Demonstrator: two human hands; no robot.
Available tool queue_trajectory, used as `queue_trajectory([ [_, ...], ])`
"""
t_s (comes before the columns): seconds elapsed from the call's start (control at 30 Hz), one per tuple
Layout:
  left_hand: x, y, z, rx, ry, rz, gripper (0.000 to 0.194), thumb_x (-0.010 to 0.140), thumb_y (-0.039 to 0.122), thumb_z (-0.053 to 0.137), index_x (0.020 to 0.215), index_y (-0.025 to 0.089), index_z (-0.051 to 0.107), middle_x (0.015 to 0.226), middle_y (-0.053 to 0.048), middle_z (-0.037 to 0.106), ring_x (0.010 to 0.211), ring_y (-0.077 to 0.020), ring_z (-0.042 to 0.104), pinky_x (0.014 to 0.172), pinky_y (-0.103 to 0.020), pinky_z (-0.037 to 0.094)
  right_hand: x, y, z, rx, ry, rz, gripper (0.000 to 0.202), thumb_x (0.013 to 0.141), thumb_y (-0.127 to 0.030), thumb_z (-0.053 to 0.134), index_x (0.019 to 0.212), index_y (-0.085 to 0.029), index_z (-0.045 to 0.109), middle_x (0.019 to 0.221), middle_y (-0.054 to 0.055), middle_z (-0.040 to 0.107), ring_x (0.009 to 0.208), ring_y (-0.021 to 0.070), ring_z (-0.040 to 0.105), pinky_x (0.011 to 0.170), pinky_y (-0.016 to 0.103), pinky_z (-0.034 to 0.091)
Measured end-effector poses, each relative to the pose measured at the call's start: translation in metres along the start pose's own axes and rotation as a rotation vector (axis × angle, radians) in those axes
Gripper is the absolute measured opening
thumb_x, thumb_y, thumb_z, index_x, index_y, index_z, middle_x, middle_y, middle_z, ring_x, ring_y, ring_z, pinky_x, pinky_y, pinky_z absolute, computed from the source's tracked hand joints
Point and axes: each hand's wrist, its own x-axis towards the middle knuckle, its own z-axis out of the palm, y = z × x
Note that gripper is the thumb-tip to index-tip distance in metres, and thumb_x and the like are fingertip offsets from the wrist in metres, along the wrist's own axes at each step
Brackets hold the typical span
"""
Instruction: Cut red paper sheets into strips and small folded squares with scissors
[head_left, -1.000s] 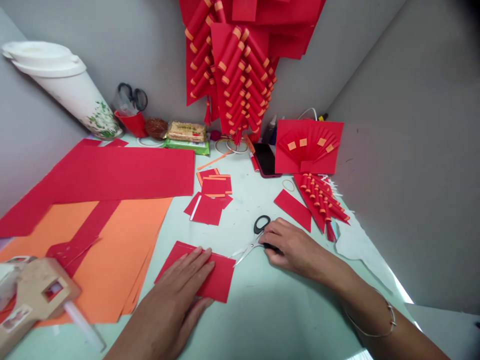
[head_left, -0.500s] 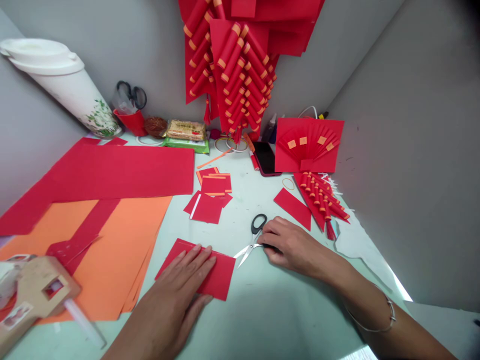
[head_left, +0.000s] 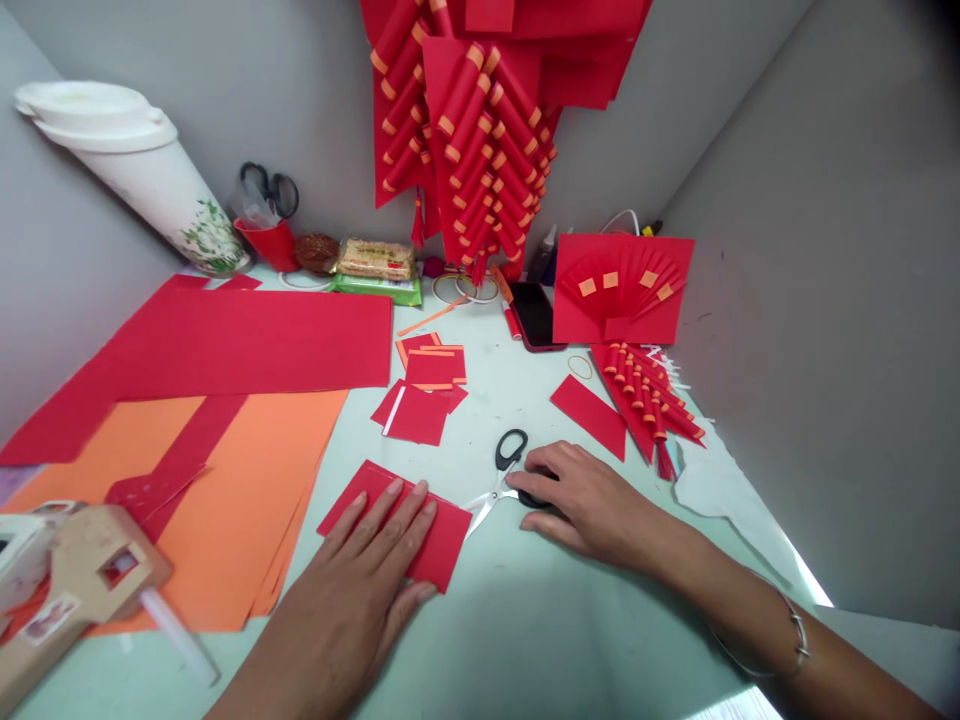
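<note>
My left hand (head_left: 375, 560) lies flat with fingers spread on a red paper rectangle (head_left: 448, 545) near the front middle of the table. To its right, black-handled scissors (head_left: 495, 494) rest with their blades apart, the tips beside the paper's right corner. My right hand (head_left: 581, 500) is over the lower scissor handle, its fingers apart and loosely curved around it, not closed on it. The upper handle loop is uncovered. Small red paper pieces (head_left: 420, 412), some with orange strips, lie behind the red rectangle. Another red rectangle (head_left: 589, 416) is behind my right hand.
A glue gun (head_left: 97, 565) sits front left on orange sheets (head_left: 300, 450), near large red sheets (head_left: 262, 340). At the back are a white cup (head_left: 142, 170), a snack packet (head_left: 375, 258) and a phone (head_left: 534, 315). Red firecracker decorations (head_left: 480, 150) hang above.
My right hand's fingers have opened a little around the scissor handle, and the scissors have turned slightly. The red paper under my left hand has turned slightly too.
</note>
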Motion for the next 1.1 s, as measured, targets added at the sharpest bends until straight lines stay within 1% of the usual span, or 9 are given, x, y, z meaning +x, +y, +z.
queue_trajectory([
  [0.13,0.002,-0.007,0.002,-0.026,-0.014,-0.003,0.065,0.095,0.05,0.046,0.151,0.02,0.031,0.147,-0.007,0.048,0.132,-0.0304,0.05,0.104,-0.046,0.045,-0.002,0.004,0.006,-0.095,0.006,-0.013,0.03,0.095,-0.03,0.058,0.124,-0.023,0.062,0.103,0.011,0.062,0.089,0.0258,0.055,0.077,0.04,0.049],
  [0.23,0.004,-0.011,0.004,-0.066,-0.01,-0.015,0.066,0.097,0.048,0.045,0.154,0.024,0.021,0.148,-0.005,0.048,0.133,-0.0273,0.049,0.108,-0.043,0.041,-0.001,0.006,0.008,-0.106,0.018,-0.049,0.029,0.097,-0.026,0.054,0.125,-0.023,0.062,0.101,0.012,0.061,0.087,0.0247,0.054,0.073,0.037,0.048],
  [0.33,0.005,-0.011,0.006,-0.08,-0.001,-0.023,0.071,0.097,0.045,0.045,0.155,0.024,0.01,0.148,-0.006,0.048,0.134,-0.0261,0.048,0.11,-0.043,0.039,0.0,0.007,0.008,-0.097,0.024,-0.067,0.032,0.096,-0.024,0.054,0.127,-0.024,0.061,0.099,0.011,0.06,0.086,0.0243,0.054,0.07,0.034,0.047],
  [0.43,0.004,-0.01,0.008,-0.078,-0.004,-0.037,0.073,0.098,0.044,0.044,0.156,0.024,0.005,0.15,-0.007,0.046,0.136,-0.0256,0.046,0.111,-0.043,0.036,0.0,0.007,0.007,-0.093,0.016,-0.058,0.034,0.094,-0.018,0.054,0.126,-0.026,0.062,0.099,0.011,0.059,0.086,0.0241,0.053,0.071,0.034,0.046],
  [0.6,0.004,-0.01,0.009,-0.064,-0.013,-0.041,0.073,0.097,0.043,0.046,0.156,0.022,0.007,0.152,-0.01,0.042,0.138,-0.0285,0.043,0.11,-0.046,0.039,0.002,0.009,0.008,-0.055,0.017,-0.047,0.035,0.092,-0.015,0.054,0.123,-0.027,0.065,0.097,0.009,0.057,0.086,0.0234,0.051,0.073,0.034,0.045],
  [0.8,0.005,-0.011,0.008,-0.076,-0.04,-0.052,0.066,0.096,0.042,0.047,0.154,0.021,0.024,0.152,-0.009,0.042,0.138,-0.0288,0.042,0.11,-0.047,0.039,0.006,0.01,0.01,-0.009,0.067,-0.06,0.033,0.089,-0.011,0.054,0.116,-0.025,0.069,0.093,0.008,0.057,0.084,0.0223,0.05,0.074,0.035,0.045],
  [0.9,0.007,-0.011,0.008,-0.065,-0.017,-0.031,0.068,0.096,0.041,0.048,0.154,0.02,0.021,0.151,-0.009,0.044,0.137,-0.0297,0.044,0.107,-0.048,0.042,0.008,0.009,0.01,-0.008,0.073,-0.087,0.033,0.089,-0.009,0.053,0.114,-0.023,0.069,0.094,0.008,0.058,0.085,0.0224,0.05,0.076,0.036,0.045],
  [1.0,0.007,-0.011,0.008,-0.069,0.003,-0.022,0.071,0.096,0.039,0.048,0.155,0.021,0.013,0.151,-0.01,0.043,0.137,-0.0295,0.043,0.108,-0.049,0.041,0.009,0.008,0.009,-0.019,0.052,-0.106,0.034,0.089,-0.009,0.052,0.116,-0.022,0.067,0.096,0.009,0.059,0.085,0.023,0.05,0.078,0.036,0.045],
  [1.1,0.007,-0.011,0.008,-0.07,-0.003,-0.023,0.069,0.096,0.039,0.047,0.155,0.021,0.015,0.151,-0.01,0.043,0.138,-0.0291,0.042,0.109,-0.048,0.04,0.009,0.007,0.008,-0.041,0.026,-0.119,0.036,0.091,-0.009,0.048,0.121,-0.02,0.065,0.098,0.01,0.059,0.085,0.0235,0.049,0.077,0.037,0.045],
])
